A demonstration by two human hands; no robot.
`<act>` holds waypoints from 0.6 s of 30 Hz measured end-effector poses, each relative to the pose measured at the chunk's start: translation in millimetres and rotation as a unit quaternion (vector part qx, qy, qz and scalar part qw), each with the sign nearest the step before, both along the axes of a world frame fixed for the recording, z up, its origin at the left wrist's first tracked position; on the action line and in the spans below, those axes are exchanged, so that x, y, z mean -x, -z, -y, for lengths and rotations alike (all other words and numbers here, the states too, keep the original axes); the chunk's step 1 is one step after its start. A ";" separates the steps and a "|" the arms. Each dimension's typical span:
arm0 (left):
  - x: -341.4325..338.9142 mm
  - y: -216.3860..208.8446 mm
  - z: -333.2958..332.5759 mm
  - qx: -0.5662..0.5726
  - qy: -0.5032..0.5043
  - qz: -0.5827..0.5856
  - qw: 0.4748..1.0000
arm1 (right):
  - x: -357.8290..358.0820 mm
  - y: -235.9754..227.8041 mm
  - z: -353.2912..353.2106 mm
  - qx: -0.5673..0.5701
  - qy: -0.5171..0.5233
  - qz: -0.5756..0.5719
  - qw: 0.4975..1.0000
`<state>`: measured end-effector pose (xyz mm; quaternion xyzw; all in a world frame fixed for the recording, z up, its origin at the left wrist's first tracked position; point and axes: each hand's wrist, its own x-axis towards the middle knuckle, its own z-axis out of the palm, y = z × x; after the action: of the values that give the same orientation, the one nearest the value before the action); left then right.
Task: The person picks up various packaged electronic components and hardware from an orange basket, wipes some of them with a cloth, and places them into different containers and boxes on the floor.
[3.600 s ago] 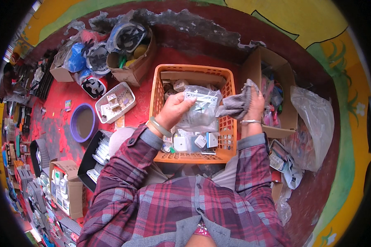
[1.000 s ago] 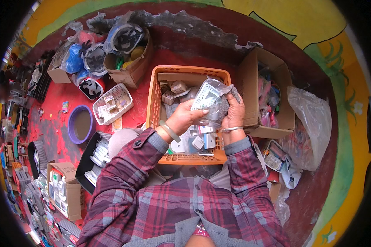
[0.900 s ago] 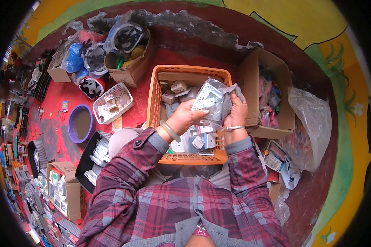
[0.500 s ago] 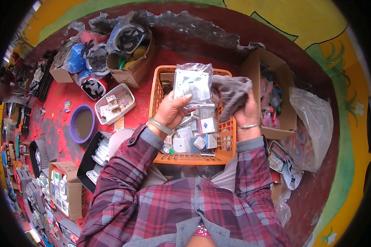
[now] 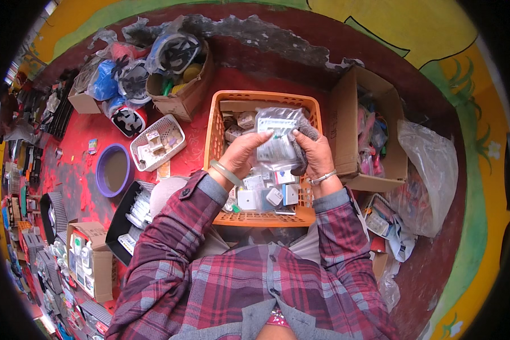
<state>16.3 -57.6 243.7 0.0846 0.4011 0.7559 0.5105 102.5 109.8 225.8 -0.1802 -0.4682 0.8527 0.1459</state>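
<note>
Above an orange plastic basket (image 5: 214,122), both my hands grip a clear plastic packet (image 5: 276,148) with a white printed card inside. My left hand (image 5: 245,152) pinches its left edge, thumb on top. My right hand (image 5: 317,156) presses its thumb on the right edge and also keeps a grey-brown cloth (image 5: 306,129) bunched behind the packet; part of the cloth is hidden by the fingers. Beneath my hands the basket holds several small white boxes (image 5: 247,199) and packaged items.
Right of the basket stands a cardboard box (image 5: 341,124) of bagged goods, beside a clear plastic bag (image 5: 430,175). To the left are a white basket (image 5: 177,148), a purple basin (image 5: 98,170) and a black tray (image 5: 119,226). Helmets in plastic (image 5: 175,54) fill a carton behind.
The packet has come lower and a little to the right. My right hand has moved left with the cloth and now grips the packet's right edge too.
</note>
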 end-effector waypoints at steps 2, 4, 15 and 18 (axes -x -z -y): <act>4.6 5.6 -1.4 -0.028 -0.023 0.012 0.999 | 1.6 -1.1 3.3 -0.041 -0.018 0.015 0.999; 3.4 13.1 -4.5 -0.058 -0.008 0.043 0.997 | 1.0 1.0 5.0 -0.099 -0.060 0.018 0.993; 18.3 33.6 -4.4 -0.112 -0.188 0.067 0.973 | 3.3 6.1 0.1 -0.031 -0.070 0.056 0.995; 19.2 25.4 -3.4 -0.124 -0.202 0.075 0.969 | 4.5 -1.4 2.2 -0.036 -0.022 0.029 0.999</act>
<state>-2.9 -54.1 218.3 0.0080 0.2738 0.8912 0.3616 98.0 107.6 227.1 -0.1893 -0.5065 0.8326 0.1204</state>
